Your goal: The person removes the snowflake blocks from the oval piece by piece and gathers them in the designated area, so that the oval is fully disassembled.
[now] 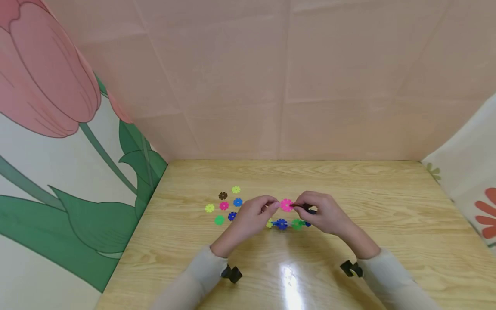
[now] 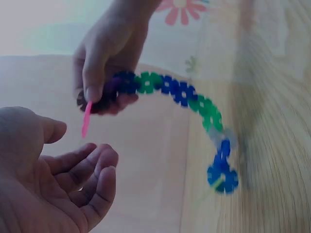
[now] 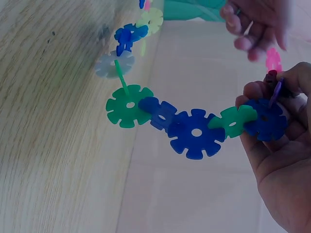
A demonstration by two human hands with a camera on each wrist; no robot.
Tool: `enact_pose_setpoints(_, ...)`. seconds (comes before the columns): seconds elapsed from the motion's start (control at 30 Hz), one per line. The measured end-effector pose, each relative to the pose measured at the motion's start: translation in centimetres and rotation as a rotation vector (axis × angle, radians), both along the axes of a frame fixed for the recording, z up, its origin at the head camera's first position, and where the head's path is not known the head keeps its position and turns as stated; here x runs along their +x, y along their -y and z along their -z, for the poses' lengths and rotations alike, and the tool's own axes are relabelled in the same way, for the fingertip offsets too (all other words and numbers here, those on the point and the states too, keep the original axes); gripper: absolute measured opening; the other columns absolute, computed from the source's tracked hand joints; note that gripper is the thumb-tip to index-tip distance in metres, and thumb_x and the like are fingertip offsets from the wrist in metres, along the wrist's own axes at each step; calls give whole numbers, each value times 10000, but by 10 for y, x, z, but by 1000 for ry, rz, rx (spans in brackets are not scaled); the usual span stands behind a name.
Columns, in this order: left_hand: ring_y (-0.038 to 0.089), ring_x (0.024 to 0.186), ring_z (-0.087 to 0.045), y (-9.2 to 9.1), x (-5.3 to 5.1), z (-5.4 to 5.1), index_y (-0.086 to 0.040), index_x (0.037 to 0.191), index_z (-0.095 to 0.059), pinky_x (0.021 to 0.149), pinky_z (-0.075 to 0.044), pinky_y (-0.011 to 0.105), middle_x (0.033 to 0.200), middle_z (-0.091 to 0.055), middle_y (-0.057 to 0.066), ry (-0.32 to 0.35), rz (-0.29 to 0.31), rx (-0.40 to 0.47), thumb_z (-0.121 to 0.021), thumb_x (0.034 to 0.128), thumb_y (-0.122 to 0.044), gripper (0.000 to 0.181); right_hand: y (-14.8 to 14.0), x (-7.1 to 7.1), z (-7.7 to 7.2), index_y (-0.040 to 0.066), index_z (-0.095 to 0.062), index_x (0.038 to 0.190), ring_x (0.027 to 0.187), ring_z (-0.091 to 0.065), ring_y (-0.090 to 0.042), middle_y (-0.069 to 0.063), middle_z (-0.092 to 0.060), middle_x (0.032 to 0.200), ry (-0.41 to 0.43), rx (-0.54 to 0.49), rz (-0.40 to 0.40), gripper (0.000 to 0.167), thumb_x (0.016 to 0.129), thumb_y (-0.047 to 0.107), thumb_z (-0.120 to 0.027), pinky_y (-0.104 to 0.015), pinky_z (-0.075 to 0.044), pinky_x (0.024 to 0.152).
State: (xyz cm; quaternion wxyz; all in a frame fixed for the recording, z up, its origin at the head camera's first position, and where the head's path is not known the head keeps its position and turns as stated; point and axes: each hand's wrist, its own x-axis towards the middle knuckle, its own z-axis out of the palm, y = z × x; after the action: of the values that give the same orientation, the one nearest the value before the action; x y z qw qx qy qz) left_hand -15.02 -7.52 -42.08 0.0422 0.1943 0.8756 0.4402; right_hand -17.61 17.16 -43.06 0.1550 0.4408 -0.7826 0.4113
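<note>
Chain of notched discs (image 3: 197,148), mostly blue and green, pink at tip, droops over table (image 1: 387,189); right hand (image 1: 324,213) pinches brown disc (image 2: 102,105). Left hand (image 1: 255,213) just beside, thumb apart from loosely bent fingers.

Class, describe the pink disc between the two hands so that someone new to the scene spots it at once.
Over the wooden table, find the right hand, gripping a chain of notched discs. The pink disc juts from that grip toward the left hand. What sets it apart: it is held up, whereas the other pink disc lies loose on the table.
</note>
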Motion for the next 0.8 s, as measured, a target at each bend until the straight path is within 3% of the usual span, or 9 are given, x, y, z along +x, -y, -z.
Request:
enact_pose_setpoints(0.3, 278, 835, -700, -14, -4, -1, -170, 1170, -676, 595, -536, 292, 921, -695, -78, 157, -18, 145, -529, 1053, -417, 310, 5, 1, 2, 151, -699, 937, 747, -629, -71, 24, -693, 890, -7, -24, 11, 321, 821, -148, -714, -166, -527, 619)
enact_pose_setpoints(0.53, 142, 693, -638, -20, -12, 1, -148, 1086, -696, 583, -523, 274, 841, -690, -14, 246, -45, 273, -621, 1022, -303, 183, 6, 3, 2, 109, -685, 900, 721, -620, -91, 2, -679, 857, 2, -23, 36, 325, 797, -199, -699, -216, -542, 592)
enact_pose_setpoints(0.67, 102, 640, -591, -22, -15, 1, -120, 1028, -700, 535, -445, 221, 792, -676, -7, 294, -56, 345, -645, 1010, -270, 161, 5, 3, 1, 149, -686, 913, 727, -608, -71, 30, -678, 868, -8, -31, 32, 336, 811, -170, -713, -186, -524, 600)
enact_pose_setpoints(0.8, 85, 625, -577, -24, -15, -1, -92, 995, -699, 565, -477, 234, 773, -674, -14, 311, -54, 381, -663, 999, -239, 151, 6, 3, 0, 183, -689, 912, 726, -596, -52, 56, -679, 868, -39, -48, 36, 336, 819, -139, -713, -147, -495, 621)
